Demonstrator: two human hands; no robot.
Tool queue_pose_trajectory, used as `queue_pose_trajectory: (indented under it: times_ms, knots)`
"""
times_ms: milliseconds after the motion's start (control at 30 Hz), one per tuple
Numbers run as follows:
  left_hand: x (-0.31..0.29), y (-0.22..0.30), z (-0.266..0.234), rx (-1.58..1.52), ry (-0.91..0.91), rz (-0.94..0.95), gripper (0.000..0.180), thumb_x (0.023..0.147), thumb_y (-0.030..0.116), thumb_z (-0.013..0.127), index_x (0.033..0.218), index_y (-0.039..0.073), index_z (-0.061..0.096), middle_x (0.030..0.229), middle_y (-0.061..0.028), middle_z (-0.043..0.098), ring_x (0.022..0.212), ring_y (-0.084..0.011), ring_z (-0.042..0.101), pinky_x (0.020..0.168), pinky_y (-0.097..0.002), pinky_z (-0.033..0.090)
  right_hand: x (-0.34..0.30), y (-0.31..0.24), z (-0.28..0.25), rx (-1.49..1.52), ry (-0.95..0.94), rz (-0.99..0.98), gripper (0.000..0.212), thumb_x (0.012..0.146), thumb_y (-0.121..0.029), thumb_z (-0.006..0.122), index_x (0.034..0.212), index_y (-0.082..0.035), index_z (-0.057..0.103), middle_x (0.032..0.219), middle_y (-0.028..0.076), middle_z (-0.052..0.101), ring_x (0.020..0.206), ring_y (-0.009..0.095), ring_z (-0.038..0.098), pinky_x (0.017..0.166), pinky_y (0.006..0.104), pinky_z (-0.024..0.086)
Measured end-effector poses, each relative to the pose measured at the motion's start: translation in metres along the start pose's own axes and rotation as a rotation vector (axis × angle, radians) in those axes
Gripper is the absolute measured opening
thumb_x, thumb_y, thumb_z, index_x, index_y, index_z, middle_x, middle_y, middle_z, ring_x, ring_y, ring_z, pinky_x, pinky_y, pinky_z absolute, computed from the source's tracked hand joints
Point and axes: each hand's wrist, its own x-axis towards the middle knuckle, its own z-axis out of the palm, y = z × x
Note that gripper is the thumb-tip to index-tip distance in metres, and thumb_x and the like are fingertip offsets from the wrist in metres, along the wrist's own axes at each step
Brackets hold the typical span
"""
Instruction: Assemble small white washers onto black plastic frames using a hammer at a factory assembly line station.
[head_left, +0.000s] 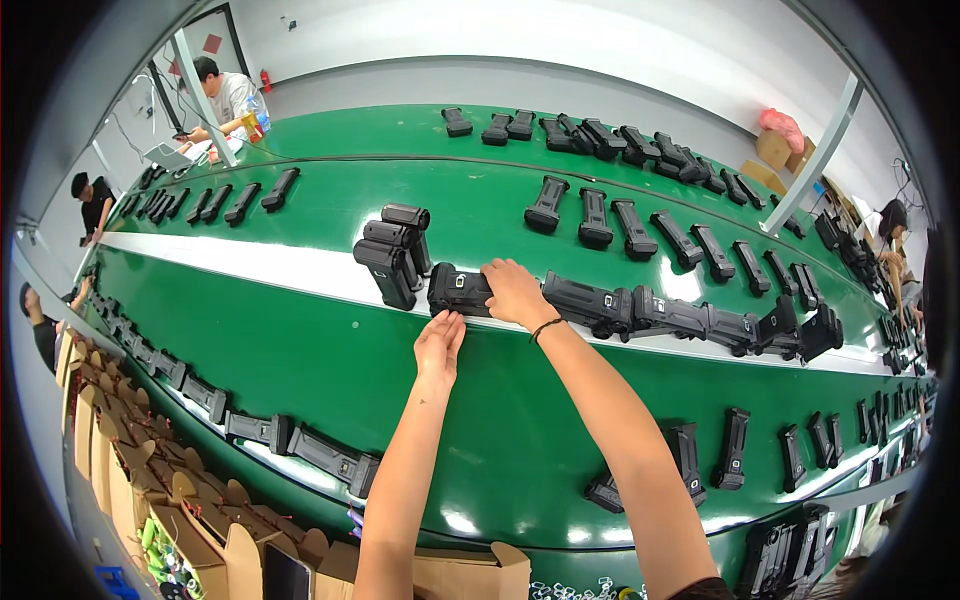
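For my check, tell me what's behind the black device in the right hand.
Behind the black device, green tabletop shows; whatever its body and the right hand cover cannot be seen.

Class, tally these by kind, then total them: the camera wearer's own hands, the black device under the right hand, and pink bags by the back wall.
Hands (left hand, right hand): 2
Black device: 1
Pink bag: 1
Total: 4

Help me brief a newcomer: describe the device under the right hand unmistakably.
Find the white strip crossing the green tabletop. On it, just right of the upright black devices, the black device lies leftmost in a row. Only it has the right hand over its right end, left hand at its near edge.
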Motion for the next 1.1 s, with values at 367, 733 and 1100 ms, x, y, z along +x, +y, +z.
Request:
queue_pose_trajectory:
  times_ms: [367, 733, 1100]
  knots:
    - [0.003, -0.004, 0.001, 0.058, -0.058, -0.014, 0.016, 0.096, 0.007, 0.047, 0.111, 0.004, 0.048, 0.120, -0.0137, 0.060, 0.118, -0.0238, 0.054, 0.104, -0.0412, 0.041, 0.005, 0.001, -0.001, -0.040, -0.059, 0.021, 0.051, 0.067, -0.018, 0.077, 0.110, -0.002, 0.055, 0.103, 0.014, 0.059, 0.101, 0.031, 0.057, 0.086, 0.0412, 0.047]
    - [-0.013, -0.013, -0.008, 0.072, -0.033, -0.045, 0.016, 0.094, 0.002, 0.047, 0.110, 0.003, 0.049, 0.111, -0.0127, 0.063, 0.111, -0.0248, 0.058, 0.100, -0.0383, 0.045, -0.010, -0.005, -0.017, -0.066, 0.034, 0.003, 0.065, 0.067, -0.026, 0.080, 0.121, -0.004, 0.053, 0.108, 0.014, 0.059, 0.105, 0.031, 0.056, 0.087, 0.0400, 0.047]
    - [-0.146, -0.051, 0.044, 2.158, -0.989, 1.010, 0.053, 0.075, -0.001, 0.060, 0.124, 0.016, 0.050, 0.116, -0.0093, 0.054, 0.113, -0.0273, 0.052, 0.094, -0.0421, 0.043, -0.221, -0.068, -0.211, 0.353, 0.350, -0.151, 0.014, 0.080, -0.005, 0.062, 0.094, -0.005, 0.064, 0.083, 0.011, 0.061, 0.079, 0.031, 0.060, 0.072, 0.0412, 0.049]
